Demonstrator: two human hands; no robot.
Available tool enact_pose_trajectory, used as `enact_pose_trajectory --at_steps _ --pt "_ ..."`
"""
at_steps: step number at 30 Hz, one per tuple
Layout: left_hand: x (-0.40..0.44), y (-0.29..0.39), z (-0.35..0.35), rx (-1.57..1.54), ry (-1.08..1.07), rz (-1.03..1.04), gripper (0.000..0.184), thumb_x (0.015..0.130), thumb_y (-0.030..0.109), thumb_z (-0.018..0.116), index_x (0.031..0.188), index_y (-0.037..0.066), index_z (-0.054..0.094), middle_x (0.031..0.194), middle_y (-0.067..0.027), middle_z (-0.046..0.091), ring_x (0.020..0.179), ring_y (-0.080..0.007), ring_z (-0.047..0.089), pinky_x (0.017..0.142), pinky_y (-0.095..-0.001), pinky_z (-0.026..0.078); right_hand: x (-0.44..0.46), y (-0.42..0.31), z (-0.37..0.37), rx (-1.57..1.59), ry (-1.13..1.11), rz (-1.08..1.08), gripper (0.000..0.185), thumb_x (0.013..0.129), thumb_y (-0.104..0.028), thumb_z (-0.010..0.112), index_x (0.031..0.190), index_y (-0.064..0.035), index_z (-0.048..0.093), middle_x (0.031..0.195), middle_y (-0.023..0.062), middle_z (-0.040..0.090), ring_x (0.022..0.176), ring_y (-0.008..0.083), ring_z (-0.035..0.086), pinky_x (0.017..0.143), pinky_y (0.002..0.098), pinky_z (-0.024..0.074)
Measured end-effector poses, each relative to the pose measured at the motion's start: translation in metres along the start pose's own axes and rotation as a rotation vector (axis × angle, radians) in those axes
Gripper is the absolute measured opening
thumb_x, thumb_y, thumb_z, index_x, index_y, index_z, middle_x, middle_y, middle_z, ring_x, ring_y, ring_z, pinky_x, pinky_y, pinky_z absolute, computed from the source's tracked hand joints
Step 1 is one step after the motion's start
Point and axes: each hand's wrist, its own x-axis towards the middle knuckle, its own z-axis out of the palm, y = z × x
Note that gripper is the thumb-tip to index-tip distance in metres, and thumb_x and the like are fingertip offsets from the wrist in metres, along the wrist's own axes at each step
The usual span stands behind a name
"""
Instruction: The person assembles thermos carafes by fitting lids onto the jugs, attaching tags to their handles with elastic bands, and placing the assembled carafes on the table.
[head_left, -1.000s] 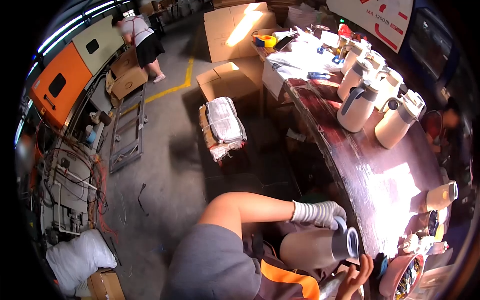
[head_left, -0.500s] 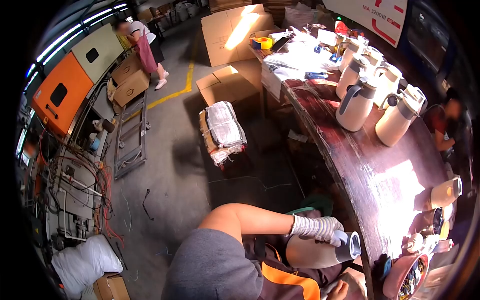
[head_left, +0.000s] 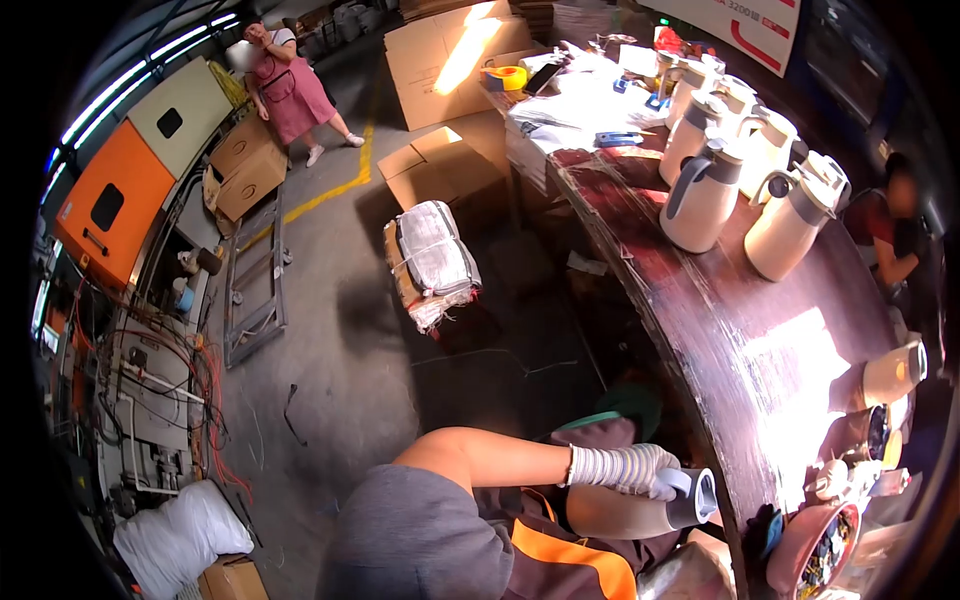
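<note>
In the head view, my left hand (head_left: 630,470) wears a striped knit glove. Its fingers are closed at the grey handle of a beige vacuum jug (head_left: 610,512). The jug lies tilted over my lap, its grey-rimmed mouth towards the table edge. Of my right hand little can be made out: a skin-coloured patch shows at the bottom beside a crumpled pale cloth or bag (head_left: 685,575), and its fingers are not discernible. My apron (head_left: 570,555) has an orange band.
Several upright jugs (head_left: 705,200) stand on the dark table (head_left: 690,330). Another beige vessel (head_left: 893,376) and a pink basin (head_left: 790,560) of small parts are near its right end. A wrapped bundle (head_left: 435,250) and cartons (head_left: 440,170) stand left of it. Two people are in view.
The person at the back has turned from the machine and now faces this way, one hand raised to the head. The bare fingertips below the jug no longer show. My left hand stays at the handle.
</note>
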Motion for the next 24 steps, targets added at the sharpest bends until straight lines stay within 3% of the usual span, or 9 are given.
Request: enact_pose_trajectory --at_steps 8,16,21,24 --pt "0.003 0.002 0.005 -0.043 -0.003 -0.025 0.026 0.076 0.015 0.076 0.099 0.006 0.066 0.081 0.0002 0.066 0.075 -0.0099 0.060 0.070 -0.0273 0.049 -0.010 -0.064 0.034 0.181 -0.086 -0.198 0.063 0.087 -0.049 0.059 0.125 0.0015 0.053 0.111 0.0182 0.062 0.101 0.0266 0.060 0.090 0.0362 0.0467" --pt "0.009 0.006 0.011 0.038 0.032 -0.064 0.027 0.078 0.017 0.076 0.101 0.007 0.066 0.078 0.0013 0.065 0.068 -0.0081 0.058 0.064 -0.0251 0.047 -0.019 -0.071 0.042 0.229 -0.104 -0.212 0.069 0.086 -0.052 0.059 0.128 0.0024 0.051 0.118 0.0182 0.059 0.107 0.0266 0.057 0.094 0.0366 0.0440" --pt "0.015 -0.006 0.010 -0.002 0.014 0.027 0.023 0.079 0.015 0.075 0.098 0.007 0.065 0.070 0.0039 0.060 0.061 -0.0058 0.053 0.058 -0.0238 0.045 -0.028 -0.072 0.039 0.235 -0.085 -0.207 0.073 0.085 -0.054 0.059 0.130 0.0030 0.049 0.122 0.0182 0.057 0.111 0.0266 0.055 0.096 0.0368 0.0424" --pt "0.003 0.008 0.002 -0.043 -0.022 -0.043 0.021 0.080 0.014 0.074 0.097 0.007 0.065 0.068 0.0047 0.058 0.059 -0.0046 0.051 0.056 -0.0224 0.043 -0.037 -0.071 0.033 0.229 -0.069 -0.198 0.075 0.085 -0.055 0.059 0.131 0.0033 0.048 0.125 0.0182 0.055 0.113 0.0266 0.054 0.098 0.0370 0.0414"
